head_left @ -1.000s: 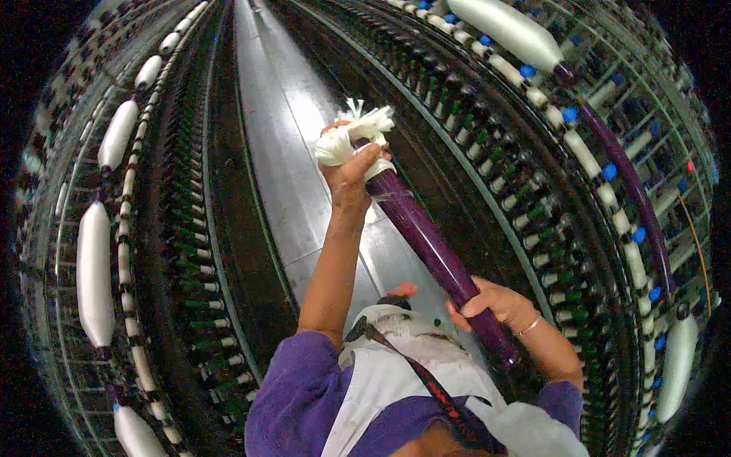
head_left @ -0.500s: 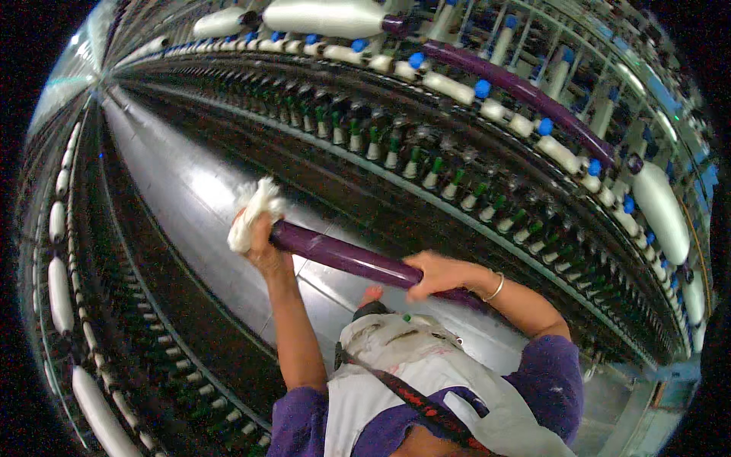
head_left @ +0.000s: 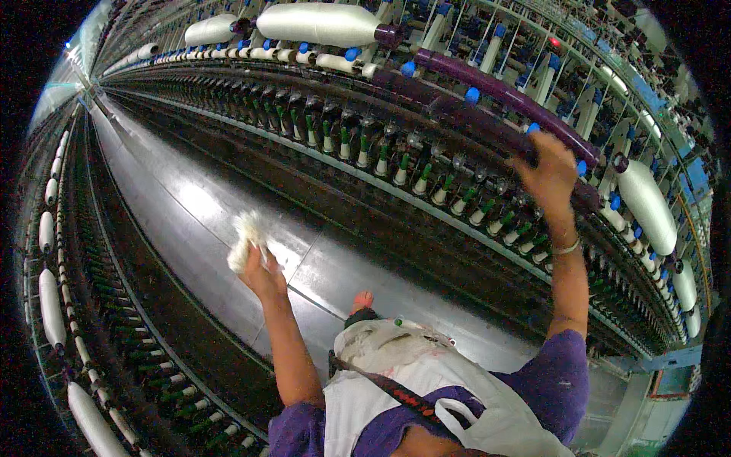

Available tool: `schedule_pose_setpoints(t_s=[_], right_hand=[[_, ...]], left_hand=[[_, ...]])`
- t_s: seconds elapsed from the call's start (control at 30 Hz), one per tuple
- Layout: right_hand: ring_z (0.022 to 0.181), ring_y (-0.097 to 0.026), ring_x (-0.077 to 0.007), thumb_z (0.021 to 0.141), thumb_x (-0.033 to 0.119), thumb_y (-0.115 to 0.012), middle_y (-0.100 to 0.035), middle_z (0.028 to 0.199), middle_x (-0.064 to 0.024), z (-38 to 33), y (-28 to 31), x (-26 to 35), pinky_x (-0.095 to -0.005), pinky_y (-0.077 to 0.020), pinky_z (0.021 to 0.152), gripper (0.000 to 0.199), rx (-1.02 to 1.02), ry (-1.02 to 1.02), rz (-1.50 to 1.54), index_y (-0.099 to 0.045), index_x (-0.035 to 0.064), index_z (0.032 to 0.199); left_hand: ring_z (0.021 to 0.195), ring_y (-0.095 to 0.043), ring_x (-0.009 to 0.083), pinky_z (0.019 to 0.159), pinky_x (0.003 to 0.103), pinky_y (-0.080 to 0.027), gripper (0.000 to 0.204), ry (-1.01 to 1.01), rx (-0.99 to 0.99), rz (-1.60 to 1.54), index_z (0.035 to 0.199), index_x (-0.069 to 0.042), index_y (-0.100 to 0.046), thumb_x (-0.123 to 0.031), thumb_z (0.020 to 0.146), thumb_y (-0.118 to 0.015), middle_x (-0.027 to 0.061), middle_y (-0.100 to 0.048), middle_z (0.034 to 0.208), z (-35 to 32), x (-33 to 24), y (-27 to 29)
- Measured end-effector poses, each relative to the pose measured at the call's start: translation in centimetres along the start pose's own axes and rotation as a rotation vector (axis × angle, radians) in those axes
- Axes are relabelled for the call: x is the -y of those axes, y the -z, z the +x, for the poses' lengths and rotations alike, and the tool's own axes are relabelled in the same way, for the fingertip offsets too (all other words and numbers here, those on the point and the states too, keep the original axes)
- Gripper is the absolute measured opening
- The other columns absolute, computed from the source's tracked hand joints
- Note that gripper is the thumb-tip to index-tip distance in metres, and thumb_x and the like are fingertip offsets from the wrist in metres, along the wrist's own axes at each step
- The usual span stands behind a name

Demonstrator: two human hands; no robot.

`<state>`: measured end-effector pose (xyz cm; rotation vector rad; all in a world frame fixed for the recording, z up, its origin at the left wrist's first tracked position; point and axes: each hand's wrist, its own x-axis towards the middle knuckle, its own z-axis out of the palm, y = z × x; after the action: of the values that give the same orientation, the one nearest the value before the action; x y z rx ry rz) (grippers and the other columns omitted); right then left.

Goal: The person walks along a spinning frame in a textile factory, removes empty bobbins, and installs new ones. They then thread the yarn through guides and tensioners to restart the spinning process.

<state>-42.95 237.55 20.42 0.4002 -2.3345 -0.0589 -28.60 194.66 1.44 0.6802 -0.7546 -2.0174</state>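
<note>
while the right hand (head_left: 550, 174) is raised to the far right, fingers wrapped round a long purple tube (head_left: 509, 97) up among the machine's white bobbins (head_left: 646, 204), the left hand (head_left: 263, 276) clutches a wad of white fibre (head_left: 245, 242) over the shiny aisle floor (head_left: 175, 206).

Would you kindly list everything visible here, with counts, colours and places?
Purple tube: one, purple, raised by the right-side machine frame.
Fibre tuft: one, white, over the aisle.
Large white bobbins: several, white, top of the right frame and down the left rows.
Small spindles: many, green-tipped, in a row on the right frame.
Aisle floor: one, grey, shiny, centre.
Apron: one, white, bottom.
Left hand: grip on the tuft.
Right hand: grip on the tube.
</note>
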Motion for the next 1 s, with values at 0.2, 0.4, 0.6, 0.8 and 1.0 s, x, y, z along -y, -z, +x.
schedule_pose_setpoints(t_s=[0.2, 0.4, 0.6, 0.8, 1.0], right_hand=[[0.102, -0.056, -0.0273, 0.084, 0.055, -0.051, -0.059, 0.111, -0.0099, 8.6, -6.3, -11.3, -0.0466, -0.0426, 0.087, 0.054, -0.282, 0.108, -0.486, -0.056, 0.0093, 0.114], [0.109, -0.054, -0.0348, 0.092, 0.03, -0.051, -0.059, 0.118, -0.017, 9.9, -8.0, -10.7, -0.0423, -0.0412, 0.093, 0.04, -0.337, -0.044, -0.241, -0.057, 0.0033, 0.121], [0.08, -0.062, -0.03, 0.091, 0.017, -0.047, -0.065, 0.095, -0.015, -0.8, -14.8, 15.0, -0.0394, -0.0483, 0.072, 0.03, 0.281, -0.068, 0.659, -0.057, 0.0044, 0.117], [0.051, -0.063, -0.0221, 0.085, 0.012, -0.05, -0.065, 0.061, -0.0128, -11.6, -28.1, 28.1, -0.0339, -0.0506, 0.05, 0.021, 1.325, 0.413, 0.719, -0.065, -0.0014, 0.078], [0.059, -0.066, -0.0269, 0.075, 0.025, -0.058, -0.067, 0.069, -0.0153, -11.0, -31.6, 35.1, -0.038, -0.0524, 0.055, 0.024, 1.703, 0.953, 0.68, -0.069, 0.0037, 0.072]], left_hand=[[0.074, -0.056, 0.0124, 0.066, 0.025, -0.047, 0.034, 0.467, 0.475, 0.805, 0.108, -0.003, -0.056, -0.003, 0.073, -0.057, 0.0024, -0.06, 0.088, -6.2, 8.3, 13.2], [0.105, -0.054, 0.0219, 0.09, 0.036, -0.044, 0.051, 1.349, 0.806, 1.153, 0.127, 0.004, -0.046, -0.025, 0.086, -0.056, 0.0107, -0.057, 0.116, -6.7, 7.5, 22.8], [0.107, -0.052, 0.022, 0.093, 0.036, -0.042, 0.049, 1.323, 1.126, 0.989, 0.128, 0.001, -0.047, -0.024, 0.087, -0.056, 0.0092, -0.056, 0.118, 1.6, 9.8, 21.7], [0.109, -0.051, 0.0221, 0.096, 0.037, -0.04, 0.048, 1.178, 1.05, 0.999, 0.129, -0.001, -0.048, -0.024, 0.088, -0.056, 0.0078, -0.055, 0.121, 14.7, 10.4, 23.6], [0.112, -0.05, 0.0222, 0.099, 0.038, -0.038, 0.046, 1.168, 0.981, 0.925, 0.13, -0.003, -0.049, -0.024, 0.089, -0.055, 0.0064, -0.054, 0.123, 23.0, 6.5, 25.2]])
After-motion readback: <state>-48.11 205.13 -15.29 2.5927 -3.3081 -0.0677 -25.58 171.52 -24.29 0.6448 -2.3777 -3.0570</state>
